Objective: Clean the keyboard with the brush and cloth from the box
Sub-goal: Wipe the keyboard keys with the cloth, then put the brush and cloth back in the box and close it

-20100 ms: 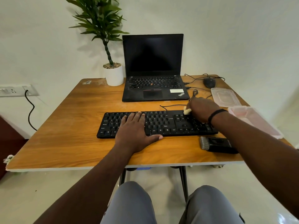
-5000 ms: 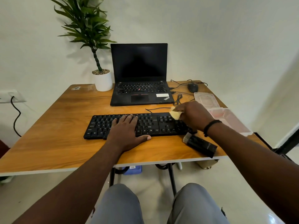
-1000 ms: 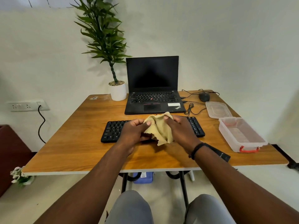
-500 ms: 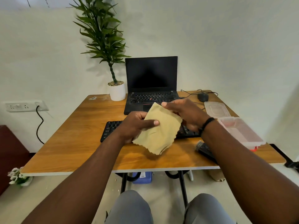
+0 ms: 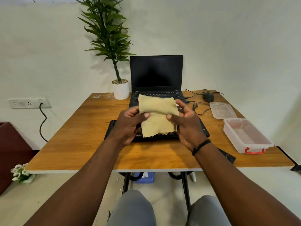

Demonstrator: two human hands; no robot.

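Head view: cloth (image 5: 157, 115) pinched by left hand (image 5: 128, 126) and right hand (image 5: 187, 126) above keyboard (image 5: 204, 130), mid-tabletop; brush (image 5: 228, 156) near front edge; box (image 5: 247, 136) right edge; wiping judged unfinished.

bare tabletop (image 5: 84, 136) left, open box (image 5: 247, 137) and lid (image 5: 222, 110) right

A pale yellow cloth (image 5: 157, 116) with a zigzag-cut lower edge sits mid-frame over a black keyboard (image 5: 156, 136). The bench (image 5: 84, 128) is orange-brown woodgrain with a white edge. Behind it – a black laptop (image 5: 156, 74), a green plant (image 5: 107, 35) in a white pot (image 5: 121, 91). At right, a clear box (image 5: 247, 136) with red clasps – a black wristband (image 5: 201, 146) nearby.
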